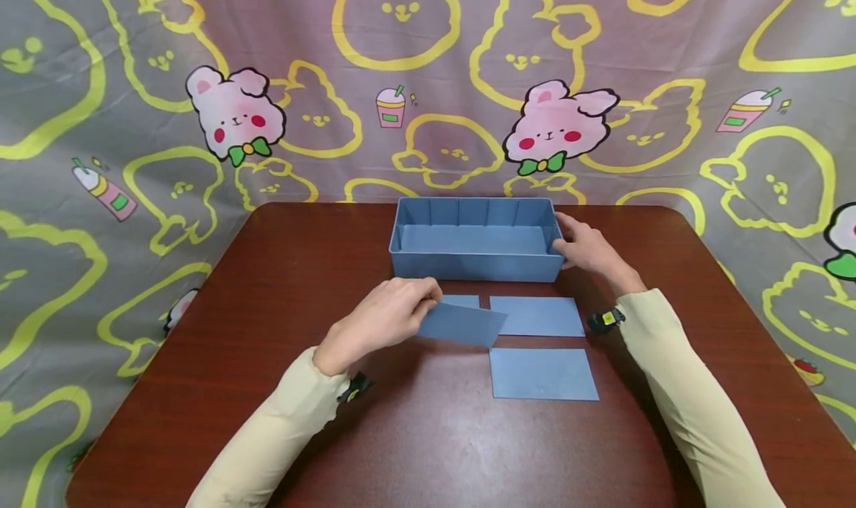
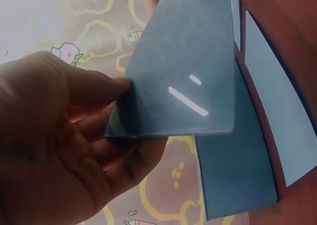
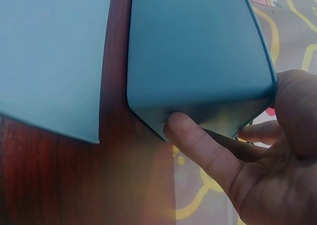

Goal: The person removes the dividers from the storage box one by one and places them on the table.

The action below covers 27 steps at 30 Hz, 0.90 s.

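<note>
My left hand [image 1: 384, 311] pinches a thin flat blue panel [image 1: 464, 324] at its left end, thumb on one face and fingers behind. The left wrist view shows this panel [image 2: 183, 66] raised, glossy, with light streaks on it. Behind it on the table stands a long open blue plastic box [image 1: 475, 267] with vertical ridges along its inner wall. At the box's right end, my right hand [image 1: 591, 252] grips the end wall, its thumb at the rim. One fingertip [image 3: 179, 123] rests on the outer face of that wall in the right wrist view.
On the dark red wooden table [image 1: 267, 307], two similar blue panels [image 1: 538, 316] [image 1: 545, 374] lie flat in front of the box. Another panel [image 1: 464, 300] is partly hidden behind the held one. A patterned curtain [image 1: 428, 85] hangs behind the table.
</note>
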Each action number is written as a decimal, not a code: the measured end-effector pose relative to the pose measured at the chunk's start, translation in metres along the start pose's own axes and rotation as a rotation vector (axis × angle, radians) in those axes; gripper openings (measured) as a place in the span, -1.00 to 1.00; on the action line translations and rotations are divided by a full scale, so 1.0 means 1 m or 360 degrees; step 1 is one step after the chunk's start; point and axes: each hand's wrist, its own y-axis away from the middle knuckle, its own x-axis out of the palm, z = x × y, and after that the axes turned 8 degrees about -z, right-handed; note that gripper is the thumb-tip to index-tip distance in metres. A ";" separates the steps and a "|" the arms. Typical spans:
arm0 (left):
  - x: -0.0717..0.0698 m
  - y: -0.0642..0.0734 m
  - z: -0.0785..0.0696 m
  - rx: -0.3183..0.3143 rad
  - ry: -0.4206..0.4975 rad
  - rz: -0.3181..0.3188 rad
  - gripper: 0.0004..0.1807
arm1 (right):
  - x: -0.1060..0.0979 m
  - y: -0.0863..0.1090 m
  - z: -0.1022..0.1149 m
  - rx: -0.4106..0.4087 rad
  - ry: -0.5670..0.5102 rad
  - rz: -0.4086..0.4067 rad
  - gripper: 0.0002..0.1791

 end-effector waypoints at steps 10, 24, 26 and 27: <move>-0.007 0.010 0.007 -0.0038 0.0111 0.0231 -0.93 | -0.001 0.002 0.001 0.0006 -0.0015 0.0009 -0.22; -0.003 0.012 0.021 -0.0160 0.0118 0.0675 -0.92 | -0.001 0.001 -0.001 -0.0004 -0.0002 0.0006 -0.22; -0.001 0.012 0.023 -0.0176 0.0120 0.0721 -0.91 | -0.001 0.000 -0.002 -0.0003 0.0000 0.0002 -0.22; 0.001 0.012 0.024 -0.0181 0.0119 0.0737 -0.90 | 0.000 0.001 -0.002 -0.0003 0.0001 0.0003 -0.22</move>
